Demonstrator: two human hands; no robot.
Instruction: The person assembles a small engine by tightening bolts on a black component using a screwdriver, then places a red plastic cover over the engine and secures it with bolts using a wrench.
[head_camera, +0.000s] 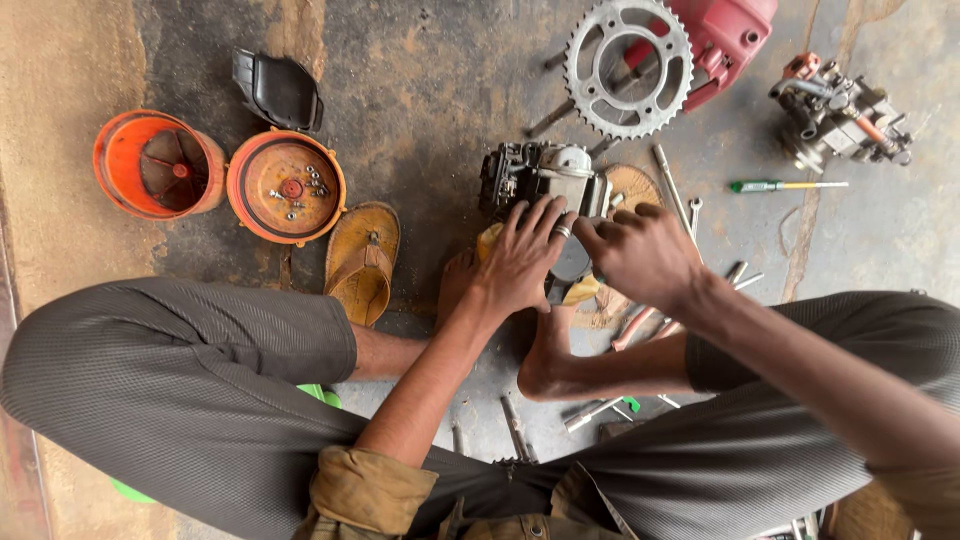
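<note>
A small grey engine block (545, 175) sits on the stained concrete floor (430, 80), long axis left-right. The left hand (520, 258) lies spread on it; the right hand (640, 255) curls against it, grip hidden. A sprocket (628, 68) lies beyond.

Both hands, left hand (520, 262) & right hand (640, 255), cover the near part of the small engine (540, 172); what the fingers grip can't be told. Red casing (725, 30) cut off by top edge. Bits in orange lid (287, 187) too small to tell.
</note>
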